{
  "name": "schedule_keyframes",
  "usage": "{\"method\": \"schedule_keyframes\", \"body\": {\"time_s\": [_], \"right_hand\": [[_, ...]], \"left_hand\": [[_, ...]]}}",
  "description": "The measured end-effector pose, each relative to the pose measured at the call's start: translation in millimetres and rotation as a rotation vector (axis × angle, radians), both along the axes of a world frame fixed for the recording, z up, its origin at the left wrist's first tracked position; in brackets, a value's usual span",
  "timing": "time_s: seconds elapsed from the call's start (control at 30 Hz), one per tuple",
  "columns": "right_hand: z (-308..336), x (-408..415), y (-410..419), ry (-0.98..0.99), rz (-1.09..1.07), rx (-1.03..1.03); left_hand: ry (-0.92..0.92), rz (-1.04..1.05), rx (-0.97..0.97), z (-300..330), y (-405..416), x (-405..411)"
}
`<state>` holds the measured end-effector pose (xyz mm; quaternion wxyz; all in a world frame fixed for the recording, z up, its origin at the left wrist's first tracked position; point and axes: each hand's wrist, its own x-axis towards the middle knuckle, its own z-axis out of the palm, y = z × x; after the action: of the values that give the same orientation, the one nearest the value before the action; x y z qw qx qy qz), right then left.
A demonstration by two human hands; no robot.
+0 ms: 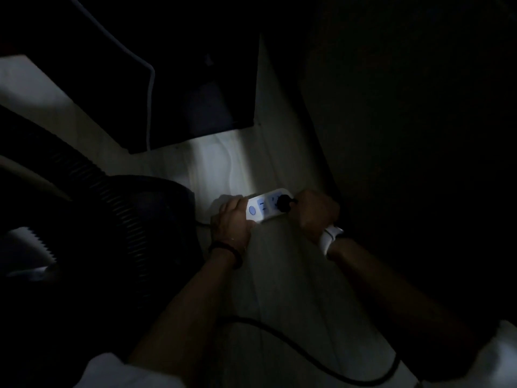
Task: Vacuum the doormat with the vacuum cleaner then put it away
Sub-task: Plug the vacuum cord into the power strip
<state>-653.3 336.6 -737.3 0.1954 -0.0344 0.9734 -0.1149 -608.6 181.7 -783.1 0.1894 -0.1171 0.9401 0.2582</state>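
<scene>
Just two hands (pixel 233 219) (pixel 316 211), one power strip (pixel 265 208), one plug (pixel 285 204).

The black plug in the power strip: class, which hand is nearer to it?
Right. The right hand grips the black plug; the left hand holds the power strip's opposite end.

- i see the power strip (pixel 267 205) lying on the floor (pixel 279 275), about mid-frame.
- my left hand (pixel 233 219) holds its near-left end; my right hand (pixel 316 211) sits at its far-right end, at the plug (pixel 285 203) seated in the strip.
- the vacuum cleaner (pixel 156 208) sits on the floor just left of the left hand, its hose (pixel 112 203) running off to the left.
- a cable (pixel 307 351) curves across the floor nearer me, below my forearms.
- a cabinet (pixel 195 79) stands behind the strip.
</scene>
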Motion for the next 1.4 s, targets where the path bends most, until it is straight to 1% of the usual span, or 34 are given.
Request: {"method": "schedule_keyframes", "body": {"time_s": [0.1,0.13,0.2,0.23,0.27,0.3,0.33,0.37,0.4,0.5,0.6,0.73,0.83,0.9,1.07,1.17,1.3,1.37,1.4], "right_hand": [[-0.8,-6.3,1.0,-0.120,-0.084,-0.012],[1.2,-7.9,-2.2,-0.079,-0.110,-0.013],[4.8,-9.0,-13.1,0.204,-0.069,-0.013],[7.4,-8.2,-21.8,0.295,-0.027,0.010],[10.5,-6.2,-31.7,0.271,0.018,0.014],[9.9,-5.2,-41.8,0.183,0.029,-0.017],[7.5,-4.9,-49.1,0.057,0.010,-0.040],[2.9,-5.5,-52.2,-0.017,-0.015,-0.070],[1.2,-9.1,-51.4,-0.040,-0.044,-0.109],[-5.3,-12.4,-33.2,-0.013,-0.200,-0.245],[-17.7,-1.6,-7.5,-0.035,-0.373,-0.465],[-22.0,14.2,5.4,-0.055,-0.557,-0.565],[-14.0,9.3,8.1,-0.056,-0.623,-0.600],[-14.0,3.5,8.7,-0.077,-0.593,-0.580],[-21.1,-6.8,5.5,-0.067,-0.398,-0.450],[-21.9,-9.1,6.2,-0.089,-0.382,-0.392],[-5.1,-17.2,-10.3,-0.138,-0.226,-0.195],[2.5,-15.5,-23.1,-0.077,-0.151,-0.113],[-0.8,-12.5,-27.7,0.007,-0.124,-0.072]], "left_hand": [[0.001,0.023,0.029,-0.4,2.1,0.1],[-0.003,0.024,0.044,-0.8,1.6,0.3],[0.007,0.023,0.070,-2.7,-0.4,0.4],[0.014,0.019,0.070,-2.5,-1.1,0.4],[0.028,0.009,0.056,-2.7,-1.4,0.6],[0.032,-0.001,0.037,-2.3,-1.5,1.0],[0.019,-0.007,0.024,-1.7,-1.8,1.6],[0.012,-0.010,0.017,-0.9,-1.6,2.8],[0.019,-0.009,0.015,-0.9,-1.2,3.3],[0.005,0.009,0.035,-0.8,-1.2,2.6],[-0.006,-0.005,0.047,-3.8,-2.7,0.4],[0.001,0.003,0.012,-8.7,-3.1,-0.6],[0.017,-0.005,-0.010,-8.3,-3.2,-1.1],[0.005,-0.007,-0.026,-7.6,-4.2,-2.3],[-0.012,-0.016,-0.039,-6.3,-4.8,-3.5],[-0.008,-0.012,-0.055,-5.5,-4.4,-3.3],[0.020,-0.021,-0.023,-4.5,-4.6,-2.4],[0.017,-0.010,0.006,-3.4,-5.5,-1.9],[0.017,-0.014,0.006,-3.1,-5.9,-2.0]]}}
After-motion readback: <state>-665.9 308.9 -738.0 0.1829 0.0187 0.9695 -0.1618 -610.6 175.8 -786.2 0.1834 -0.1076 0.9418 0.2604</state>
